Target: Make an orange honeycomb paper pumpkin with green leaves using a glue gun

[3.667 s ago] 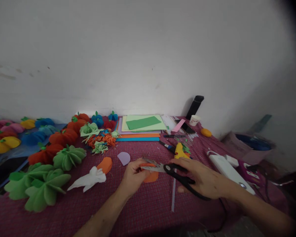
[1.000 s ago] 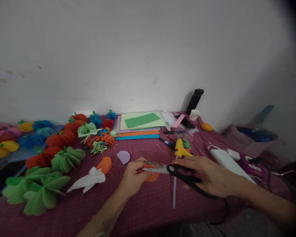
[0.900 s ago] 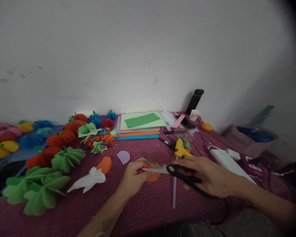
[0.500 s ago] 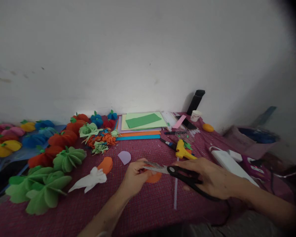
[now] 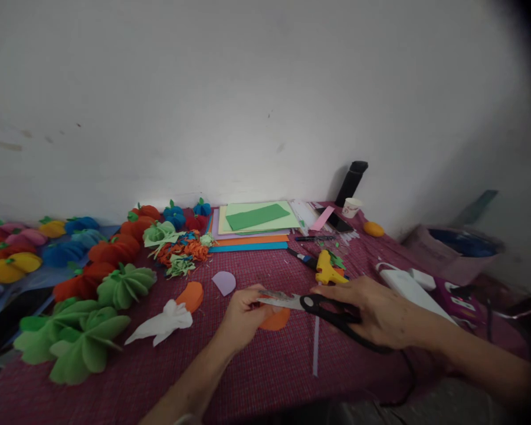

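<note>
My right hand (image 5: 376, 310) grips the black handles of a pair of scissors (image 5: 331, 313), whose metal blades point left. My left hand (image 5: 241, 316) is closed in a pinch at the blade tips. What lies between its fingertips is too small and blurred to name. An orange paper piece (image 5: 277, 319) shows just below the blades, against the left fingers; I cannot tell whether it is held or lies on the table. Left of that hand lie a lilac paper piece (image 5: 224, 283), another orange paper piece (image 5: 191, 296) and a crumpled white tissue (image 5: 163, 321).
Paper pumpkins (image 5: 115, 251) in several colours fill the left side. Shredded paper (image 5: 183, 251) and stacked coloured sheets (image 5: 248, 241) lie at the back. On the right are a yellow glue gun (image 5: 327, 268), a glue stick (image 5: 315, 348), a paper cup (image 5: 351, 207) and a purple power strip (image 5: 458, 301).
My right hand and the scissors have shifted very slightly up and left. My left hand stays pinched at the blade tips, and the things on the table lie as before.
</note>
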`<state>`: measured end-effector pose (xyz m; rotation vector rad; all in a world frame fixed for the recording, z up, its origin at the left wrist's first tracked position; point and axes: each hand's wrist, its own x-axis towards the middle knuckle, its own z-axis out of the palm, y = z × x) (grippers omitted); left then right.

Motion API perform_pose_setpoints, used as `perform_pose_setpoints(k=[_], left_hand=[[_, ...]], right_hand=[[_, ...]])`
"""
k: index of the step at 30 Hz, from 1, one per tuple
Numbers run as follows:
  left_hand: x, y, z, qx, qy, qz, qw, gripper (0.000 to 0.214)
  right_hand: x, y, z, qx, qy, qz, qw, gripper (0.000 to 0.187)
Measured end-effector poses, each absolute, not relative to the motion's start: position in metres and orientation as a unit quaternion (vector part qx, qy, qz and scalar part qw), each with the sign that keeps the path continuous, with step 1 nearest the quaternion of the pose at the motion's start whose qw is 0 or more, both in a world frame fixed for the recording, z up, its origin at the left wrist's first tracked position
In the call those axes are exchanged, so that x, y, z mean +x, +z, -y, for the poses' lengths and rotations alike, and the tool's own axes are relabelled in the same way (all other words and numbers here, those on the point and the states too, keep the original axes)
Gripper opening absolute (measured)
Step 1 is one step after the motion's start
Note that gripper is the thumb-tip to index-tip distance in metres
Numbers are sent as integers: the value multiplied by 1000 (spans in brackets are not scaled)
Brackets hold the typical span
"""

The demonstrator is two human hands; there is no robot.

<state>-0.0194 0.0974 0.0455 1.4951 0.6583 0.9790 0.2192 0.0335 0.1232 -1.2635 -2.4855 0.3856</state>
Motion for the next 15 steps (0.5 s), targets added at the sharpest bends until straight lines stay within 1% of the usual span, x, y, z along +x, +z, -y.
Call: perform_pose_setpoints(k=[5, 10, 15], left_hand=[[-18, 42, -99, 634, 414, -280, 590, 8], [-17, 42, -98, 592, 420, -307, 616, 12], [-15, 45, -98, 506, 436, -337, 663, 19]], right_hand=[[222, 118, -35, -445, 133, 868, 178, 38], [224, 112, -36, -446, 188, 853, 195, 34], [224, 109, -41, -494, 268, 782, 269, 36]])
